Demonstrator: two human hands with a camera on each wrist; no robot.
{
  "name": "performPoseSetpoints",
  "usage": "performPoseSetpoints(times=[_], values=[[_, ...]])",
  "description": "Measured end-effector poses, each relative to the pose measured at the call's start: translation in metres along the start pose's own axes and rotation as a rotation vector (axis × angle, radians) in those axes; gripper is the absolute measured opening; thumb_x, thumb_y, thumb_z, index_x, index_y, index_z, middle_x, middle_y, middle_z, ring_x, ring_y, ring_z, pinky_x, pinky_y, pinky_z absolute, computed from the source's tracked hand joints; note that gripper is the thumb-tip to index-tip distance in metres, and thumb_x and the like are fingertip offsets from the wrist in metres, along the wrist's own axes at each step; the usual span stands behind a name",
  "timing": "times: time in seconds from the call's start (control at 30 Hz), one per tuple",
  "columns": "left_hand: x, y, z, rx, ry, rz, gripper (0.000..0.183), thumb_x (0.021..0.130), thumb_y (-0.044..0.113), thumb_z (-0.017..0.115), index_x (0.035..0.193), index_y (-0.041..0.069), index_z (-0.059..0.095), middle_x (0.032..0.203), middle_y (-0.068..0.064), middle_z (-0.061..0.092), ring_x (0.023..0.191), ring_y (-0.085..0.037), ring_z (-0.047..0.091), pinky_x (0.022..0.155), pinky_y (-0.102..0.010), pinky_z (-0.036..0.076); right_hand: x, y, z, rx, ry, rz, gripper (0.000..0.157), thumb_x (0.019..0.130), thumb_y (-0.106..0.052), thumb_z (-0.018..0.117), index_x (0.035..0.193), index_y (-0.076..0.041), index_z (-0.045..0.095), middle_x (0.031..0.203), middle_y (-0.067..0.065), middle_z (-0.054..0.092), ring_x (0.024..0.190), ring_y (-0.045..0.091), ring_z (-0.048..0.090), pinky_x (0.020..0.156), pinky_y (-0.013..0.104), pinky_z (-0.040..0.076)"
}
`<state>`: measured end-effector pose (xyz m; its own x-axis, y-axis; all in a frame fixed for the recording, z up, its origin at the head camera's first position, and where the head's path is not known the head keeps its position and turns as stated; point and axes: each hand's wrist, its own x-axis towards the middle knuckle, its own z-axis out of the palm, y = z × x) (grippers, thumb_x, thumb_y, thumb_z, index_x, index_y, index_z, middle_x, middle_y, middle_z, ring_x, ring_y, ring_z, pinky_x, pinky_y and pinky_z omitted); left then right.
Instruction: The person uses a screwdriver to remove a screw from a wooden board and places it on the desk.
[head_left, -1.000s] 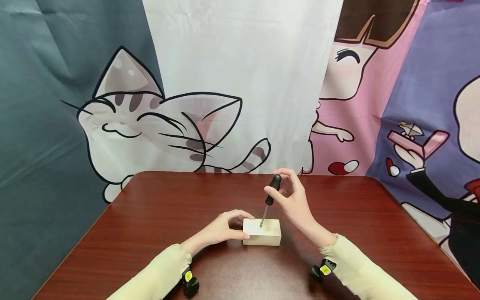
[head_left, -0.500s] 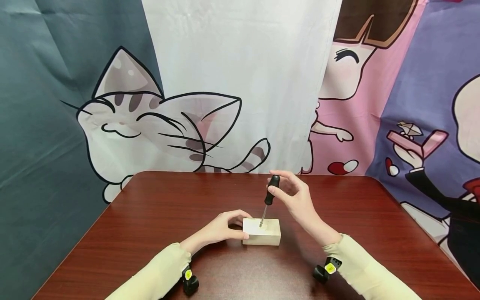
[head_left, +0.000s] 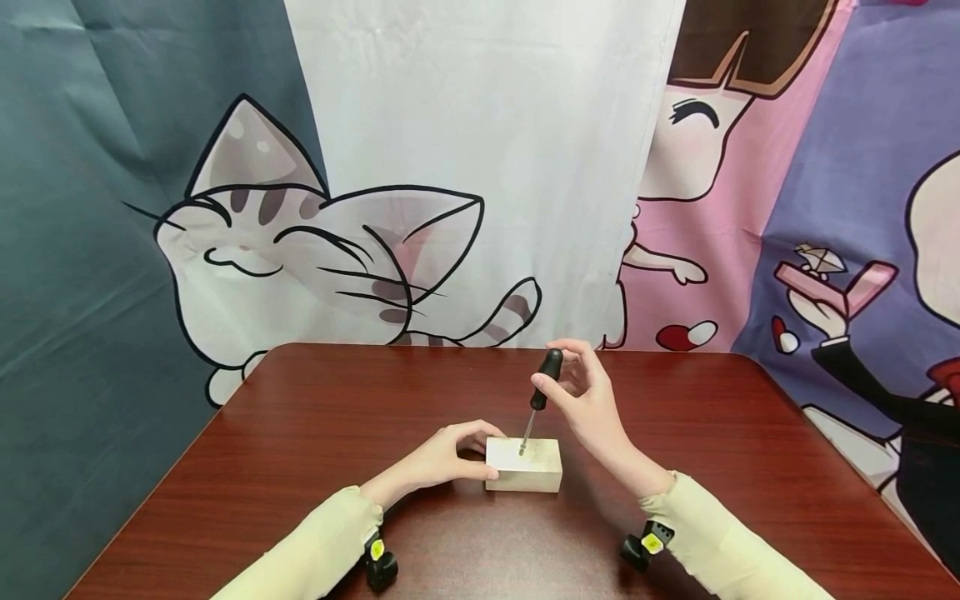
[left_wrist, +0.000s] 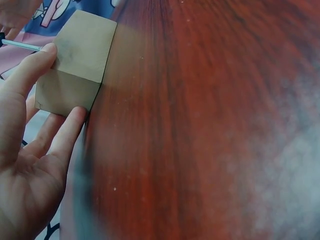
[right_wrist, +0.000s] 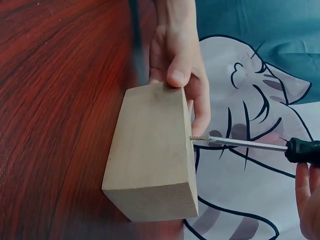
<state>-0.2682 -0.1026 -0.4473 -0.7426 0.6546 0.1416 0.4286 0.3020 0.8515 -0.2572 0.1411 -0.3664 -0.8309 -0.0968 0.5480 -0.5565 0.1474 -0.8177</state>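
Screwdriver (head_left: pixel 539 400) in the right hand (head_left: pixel 595 408), screw (right_wrist: pixel 198 138) below it, wooden block (head_left: pixel 527 480) in the grip of the left hand (head_left: pixel 441 458)

Your smooth wooden block (right_wrist: pixel 150 140) is looking matt, your metal screwdriver shaft (right_wrist: pixel 250 144) gleaming, your wood-grain worktop (head_left: pixel 375 387) shining.

"What goes first on the tally?"

"One wooden block (head_left: pixel 525 481), one screw (right_wrist: pixel 198 138) and one screwdriver (head_left: pixel 538 400)."

"And on the person's side?"

"Two grips in all, a left grip (head_left: pixel 450 457) and a right grip (head_left: pixel 588 404), then two pale sleeves (head_left: pixel 311 546) and two black wrist devices (head_left: pixel 382 571)."

"Furniture?"

"A single worktop (head_left: pixel 352 400)."

"How many cats on the backdrop (head_left: pixel 495 108)?"

"Just one printed cat (head_left: pixel 225 237)."
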Motion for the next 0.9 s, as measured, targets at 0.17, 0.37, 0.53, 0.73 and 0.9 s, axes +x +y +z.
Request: performPoseSetpoints(times=[0.17, 0.37, 0.53, 0.73, 0.9], values=[[0.0005, -0.0003, 0.0, -0.002, -0.002, -0.005, 0.044, 0.083, 0.026, 0.08, 0.123, 0.026, 0.062, 0.109, 0.004, 0.071, 0.102, -0.009, 0.067, 0.095, -0.03, 0.053, -0.0001, 0.0, -0.0019, -0.001, 0.006, -0.006, 0.045, 0.088, -0.007, 0.074, 0.129, -0.009, 0.055, 0.09, 0.002, 0.062, 0.076, 0.007, 0.063, 0.071, 0.02, 0.054], [0.0005, -0.0007, -0.0002, 0.0, -0.002, 0.018, 0.043, 0.084, 0.025, 0.08, 0.124, 0.022, 0.062, 0.109, -0.001, 0.071, 0.101, -0.012, 0.067, 0.095, -0.033, 0.054, -0.0008, 0.0001, -0.0052, -0.019, 0.003, -0.012, 0.044, 0.088, -0.009, 0.074, 0.128, -0.009, 0.057, 0.086, -0.001, 0.06, 0.073, 0.008, 0.058, 0.067, 0.019, 0.05], [0.0008, -0.002, 0.0, -0.015, 0.0, 0.024, 0.043, 0.084, 0.024, 0.08, 0.123, 0.018, 0.063, 0.108, -0.005, 0.072, 0.102, -0.017, 0.068, 0.096, -0.037, 0.054, -0.0019, 0.0017, -0.0064, 0.017, -0.053, -0.037, 0.045, 0.093, -0.008, 0.068, 0.136, -0.013, 0.056, 0.102, -0.005, 0.068, 0.089, 0.008, 0.068, 0.081, 0.02, 0.056], [0.001, -0.0014, 0.0004, -0.022, 0.004, 0.02, 0.042, 0.085, 0.024, 0.079, 0.123, 0.018, 0.063, 0.108, -0.006, 0.072, 0.102, -0.018, 0.068, 0.096, -0.039, 0.054, -0.0011, -0.0005, -0.0029, 0.176, -0.166, -0.084, 0.045, 0.1, -0.002, 0.053, 0.144, -0.008, 0.043, 0.118, -0.002, 0.068, 0.102, 0.014, 0.07, 0.084, 0.033, 0.06], [0.001, -0.0015, 0.0004, -0.018, 0.003, 0.004, 0.042, 0.084, 0.025, 0.08, 0.123, 0.022, 0.063, 0.107, -0.001, 0.072, 0.102, -0.015, 0.068, 0.095, -0.033, 0.053, -0.0012, -0.0017, 0.0026, 0.136, -0.08, -0.067, 0.04, 0.095, -0.003, 0.063, 0.132, -0.003, 0.048, 0.112, -0.004, 0.066, 0.093, 0.008, 0.068, 0.076, 0.026, 0.059]])
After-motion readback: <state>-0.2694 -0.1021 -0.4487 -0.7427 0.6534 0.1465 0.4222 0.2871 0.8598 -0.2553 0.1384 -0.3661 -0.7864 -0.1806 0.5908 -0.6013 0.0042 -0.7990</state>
